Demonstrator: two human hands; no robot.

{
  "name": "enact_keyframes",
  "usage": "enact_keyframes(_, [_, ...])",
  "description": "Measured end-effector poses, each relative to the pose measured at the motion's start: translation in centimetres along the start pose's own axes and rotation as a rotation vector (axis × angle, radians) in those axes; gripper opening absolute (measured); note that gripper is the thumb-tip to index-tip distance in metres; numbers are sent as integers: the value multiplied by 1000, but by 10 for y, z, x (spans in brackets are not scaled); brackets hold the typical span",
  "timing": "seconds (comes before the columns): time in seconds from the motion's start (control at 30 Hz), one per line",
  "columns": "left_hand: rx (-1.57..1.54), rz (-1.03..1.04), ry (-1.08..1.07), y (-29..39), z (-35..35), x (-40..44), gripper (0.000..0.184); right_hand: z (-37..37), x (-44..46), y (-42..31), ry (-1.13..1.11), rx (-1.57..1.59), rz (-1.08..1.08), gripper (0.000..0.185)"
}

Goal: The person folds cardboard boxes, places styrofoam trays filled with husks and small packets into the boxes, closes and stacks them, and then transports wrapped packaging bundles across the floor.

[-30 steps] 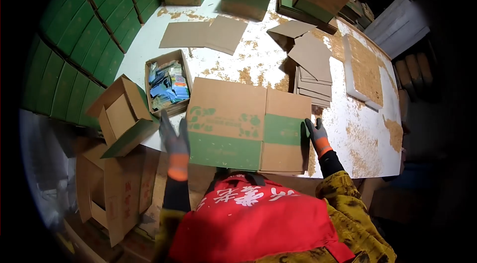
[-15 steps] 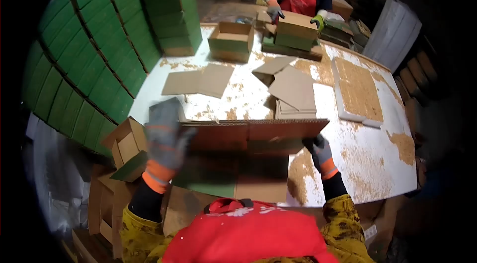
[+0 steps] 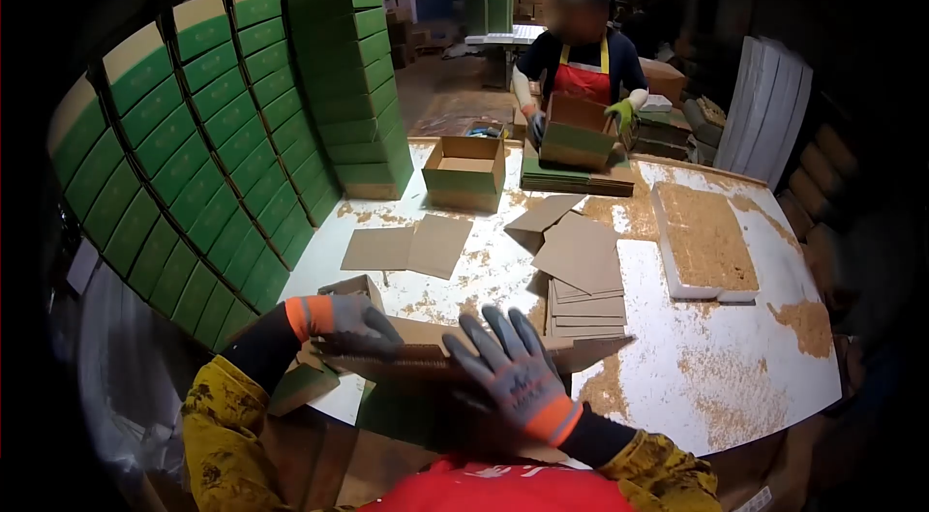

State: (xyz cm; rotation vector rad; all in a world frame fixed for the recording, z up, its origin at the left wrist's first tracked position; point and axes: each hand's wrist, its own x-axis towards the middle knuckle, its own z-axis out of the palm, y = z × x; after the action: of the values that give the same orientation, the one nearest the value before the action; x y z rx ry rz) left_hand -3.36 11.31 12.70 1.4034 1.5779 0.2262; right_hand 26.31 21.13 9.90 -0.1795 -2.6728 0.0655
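Observation:
A cardboard box (image 3: 592, 353), brown with green on its lower part, stands in front of me at the near table edge, partly folded out. My left hand (image 3: 353, 317), in a grey and orange glove, is closed over its upper left edge, with the fingertips partly hidden. My right hand (image 3: 515, 372), gloved the same way, lies across the middle of the box with fingers spread. Just behind are a stack of flat brown cardboard pieces (image 3: 585, 316) and two loose flat pieces (image 3: 411, 249). A small open box (image 3: 353, 288) is behind my left hand.
Tall stacks of green boxes (image 3: 198, 125) line the left side. An open green box (image 3: 464, 173) stands on the white table (image 3: 658, 357). Across it, a co-worker (image 3: 583, 76) holds another box (image 3: 578, 133). A white slab with a brown top (image 3: 704, 236) lies right.
My right hand has moved left from the box's right end to its middle, fingers spreading. My left hand has come down onto the left edge. The view has tilted up; the co-worker's box has turned.

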Motion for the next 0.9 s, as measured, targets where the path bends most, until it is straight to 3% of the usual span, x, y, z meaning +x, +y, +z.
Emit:
enact_keyframes(0.03, [41,9,17,2,2,-3,28,8,-9,-3,14,-189,-68,51])
enact_keyframes(0.07, [81,21,39,6,4,-6,27,12,-18,-8,30,-133,-63,46])
enact_keyframes(0.2, [108,66,522,35,13,-39,21,-8,-45,-7,87,72,-23,18])
enact_keyframes(0.27, [184,8,802,35,8,-60,24,-46,-55,6,183,344,126,20])
enact_keyframes(0.3, [16,-129,824,37,7,-69,30,-57,-64,17,177,437,148,23])
enact_keyframes(0.4, [567,-169,834,25,38,-57,30,-68,-87,33,-5,691,190,23])
enact_keyframes(0.47, [559,71,1131,2,68,-10,33,-62,-85,37,-151,579,10,23])
enact_keyframes(0.53, [685,150,1024,19,68,21,34,-68,-62,25,-273,536,-51,37])
enact_keyframes(0.6, [729,191,541,25,69,61,48,-43,-49,12,-240,472,-173,52])
enact_keyframes(0.67, [655,135,63,20,78,90,64,-13,-27,25,-876,797,20,63])
enact_keyframes(0.7, [281,23,-35,22,71,89,70,6,-27,41,-909,1093,152,69])
enact_keyframes(0.73, [-98,-78,-122,22,59,87,77,28,-41,55,-556,1080,277,72])
enact_keyframes(0.77, [-499,-63,-85,15,55,82,72,19,-48,45,-391,995,388,67])
enact_keyframes(0.8, [-625,9,-37,5,55,75,67,13,-56,33,-224,917,493,62])
enact_keyframes(0.83, [-364,43,5,4,58,72,63,39,-75,32,-104,763,265,62])
enact_keyframes(0.87, [-116,61,36,3,73,65,58,29,-71,19,-136,571,168,62])
enact_keyframes(0.9, [280,266,358,10,101,51,46,14,-61,18,-9,311,68,62])
